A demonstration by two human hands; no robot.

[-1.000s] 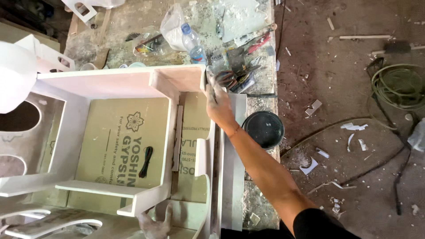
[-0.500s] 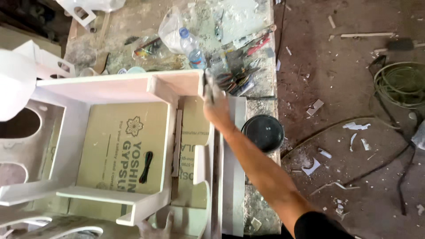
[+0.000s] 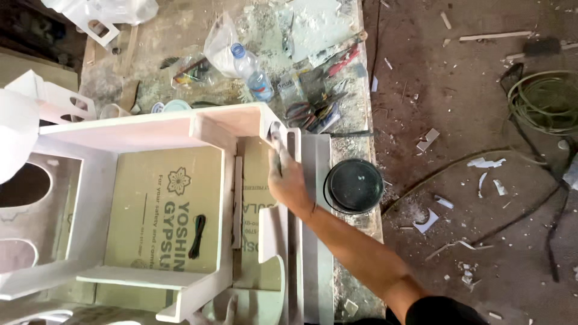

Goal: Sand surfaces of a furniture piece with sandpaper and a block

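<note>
My right hand (image 3: pixel 289 180) reaches out along my bare forearm to the far right corner of a white plaster frame (image 3: pixel 150 129) that lies on the bench. Its whitened fingers press on the corner joint beside an upright white strip (image 3: pixel 316 241). Whether a small tool sits under the fingertips I cannot tell. Pale, plaster-coated fingers that may be my left hand (image 3: pixel 217 310) show at the bottom edge on the frame's near part. A printed cardboard sheet (image 3: pixel 168 210) lies under the frame.
A round black tin (image 3: pixel 354 185) stands right of my hand at the bench edge. A plastic bottle (image 3: pixel 250 72), pliers and small tools (image 3: pixel 313 111) lie beyond the frame. The dirt floor on the right holds plaster chips and a coiled green cable (image 3: pixel 545 102).
My right hand has slid a little back toward me along the frame's right edge, fingers still at the corner. The view has shifted slightly.
</note>
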